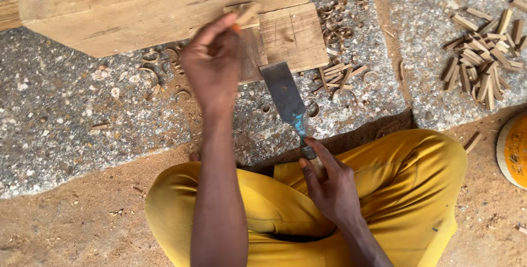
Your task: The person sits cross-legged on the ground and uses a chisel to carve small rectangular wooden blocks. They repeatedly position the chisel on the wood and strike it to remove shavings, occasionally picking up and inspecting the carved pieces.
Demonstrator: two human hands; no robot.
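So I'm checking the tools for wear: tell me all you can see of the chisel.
The chisel has a broad, flat blade of dark, dull metal that narrows toward the handle, with blue-green smears near the neck. It lies slanted over the stone floor, its wide edge resting at the near edge of the small wooden block. The right hand grips the handle, hiding most of it. Curled shavings lie around it.

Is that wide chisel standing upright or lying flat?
Tilted, nearly flat: the chisel rests blade-first against the small wood block, its handle end gripped by the right hand.
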